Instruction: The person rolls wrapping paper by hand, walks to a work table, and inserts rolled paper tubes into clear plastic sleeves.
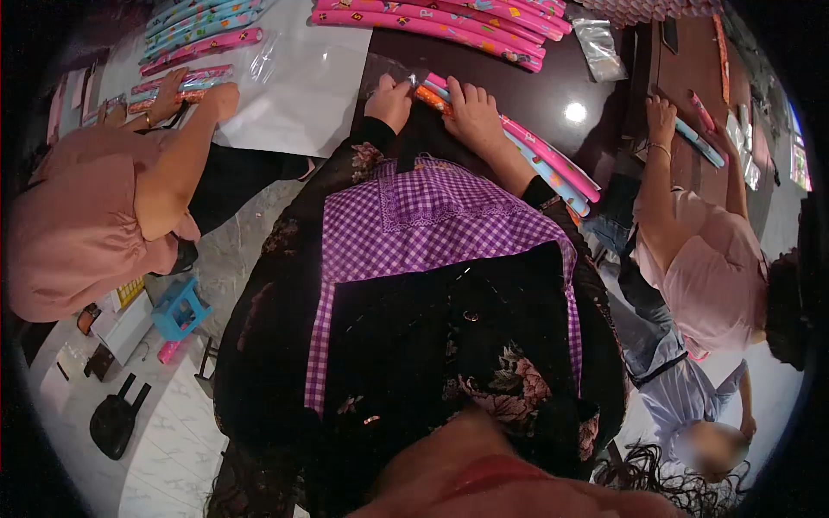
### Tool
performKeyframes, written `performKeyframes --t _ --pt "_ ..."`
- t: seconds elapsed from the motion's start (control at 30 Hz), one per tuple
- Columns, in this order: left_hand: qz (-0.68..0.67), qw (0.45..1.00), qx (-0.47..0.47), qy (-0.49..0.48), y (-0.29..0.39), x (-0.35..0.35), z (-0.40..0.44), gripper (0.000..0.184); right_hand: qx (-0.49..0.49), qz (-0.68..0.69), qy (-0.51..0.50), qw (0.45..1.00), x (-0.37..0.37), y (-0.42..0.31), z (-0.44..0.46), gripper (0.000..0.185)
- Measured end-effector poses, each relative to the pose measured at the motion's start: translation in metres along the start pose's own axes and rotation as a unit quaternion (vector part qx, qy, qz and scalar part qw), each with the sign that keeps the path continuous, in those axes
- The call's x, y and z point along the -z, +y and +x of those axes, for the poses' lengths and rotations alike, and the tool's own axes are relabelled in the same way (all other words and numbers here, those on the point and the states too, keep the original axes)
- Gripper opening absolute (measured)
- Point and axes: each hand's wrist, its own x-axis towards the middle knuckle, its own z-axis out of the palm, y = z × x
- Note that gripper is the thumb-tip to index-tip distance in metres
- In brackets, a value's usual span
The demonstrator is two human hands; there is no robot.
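While patterned rolls (550, 161) are held by the curled right hand (473, 112) and plastic (397, 69) by the pinched left hand (389, 104), pink rolls (436, 31) are ranged ahead, with bare surface (527, 91) between.

Room ahead of hands (473, 112); pink rolls (432, 26) block beyond.

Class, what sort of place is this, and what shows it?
Probably a packing workshop: printed rolls lie stacked on the table beside a plastic bag, and two people handle more rolls nearby.
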Motion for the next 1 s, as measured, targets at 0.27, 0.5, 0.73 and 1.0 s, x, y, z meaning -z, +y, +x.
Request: performKeyframes --t 0.27,0.5,0.73,1.0 --pt "-0.023 0.995 0.023 -0.09 -0.006 -0.014 0.003 0.041 0.013 -0.012 0.034 0.999 -0.008 -0.004 0.005 0.07" --pt "-0.112 0.989 0.086 -0.031 -0.007 -0.018 0.004 0.019 0.037 -0.039 0.081 0.995 -0.02 0.003 0.004 0.058" --pt "-0.109 0.991 0.073 0.003 -0.001 -0.018 0.0 0.016 0.052 -0.046 0.077 0.995 -0.026 0.003 -0.004 0.056" --pt "-0.063 0.997 -0.008 0.04 0.0 -0.005 -0.01 0.014 0.031 -0.066 0.017 0.997 -0.03 -0.007 -0.002 0.055"
